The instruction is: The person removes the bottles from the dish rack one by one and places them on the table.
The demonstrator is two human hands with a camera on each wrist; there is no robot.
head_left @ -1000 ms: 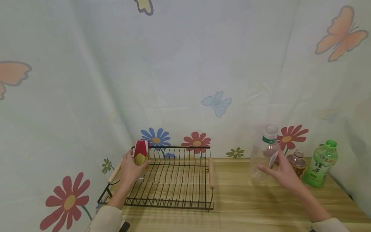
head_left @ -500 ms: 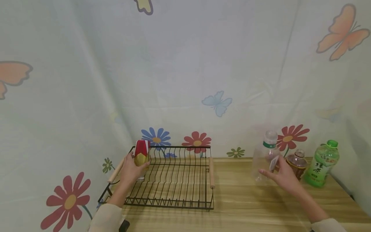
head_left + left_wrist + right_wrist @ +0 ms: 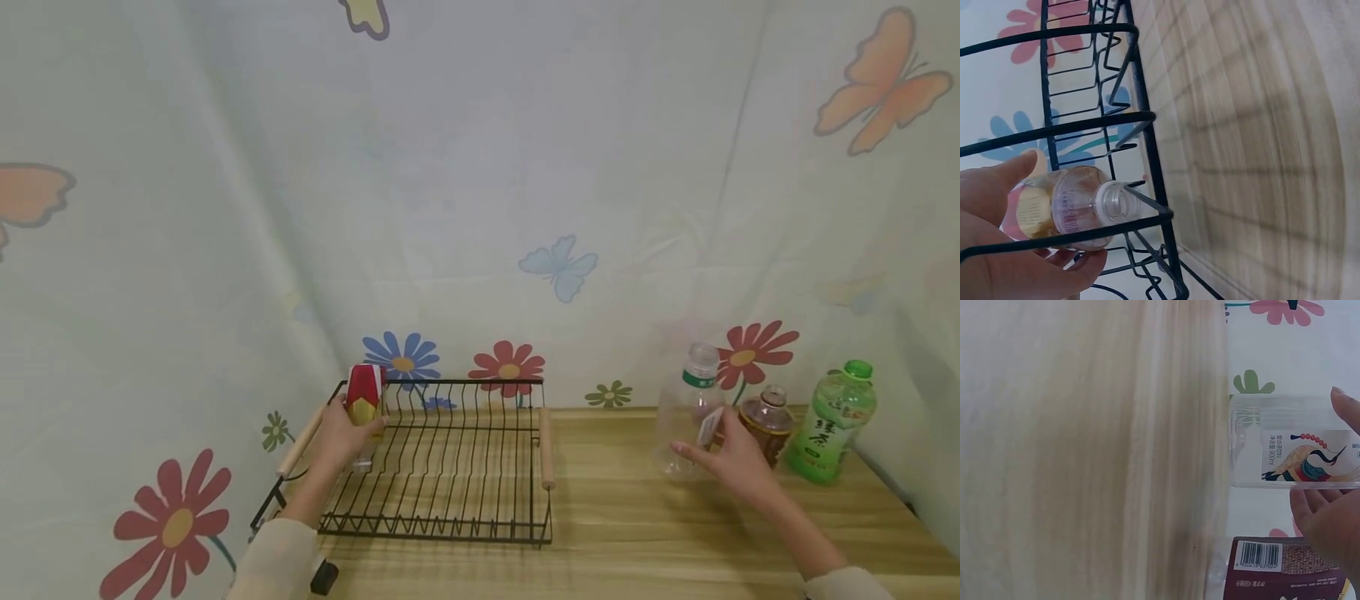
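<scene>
My left hand grips a plastic bottle with a red and gold label, held neck down over the left end of a black wire dish rack. In the left wrist view, the bottle's open clear neck lies among the rack wires, thumb and fingers around its body. My right hand holds a large clear plastic bottle upright and uncapped at the table's back, thumb on one side and fingers on the other. A crane picture marks its label in the right wrist view.
Just right of the clear bottle stands an uncapped bottle with a brown label. Beyond it is a green tea bottle with a green cap. The rack has wooden handles. A flowered curtain hangs behind the wooden table.
My right hand has lowered the clear bottle and shifted it slightly right, nearer the brown-labelled bottle. The left hand keeps its hold on the red and gold bottle in nearly the same place.
</scene>
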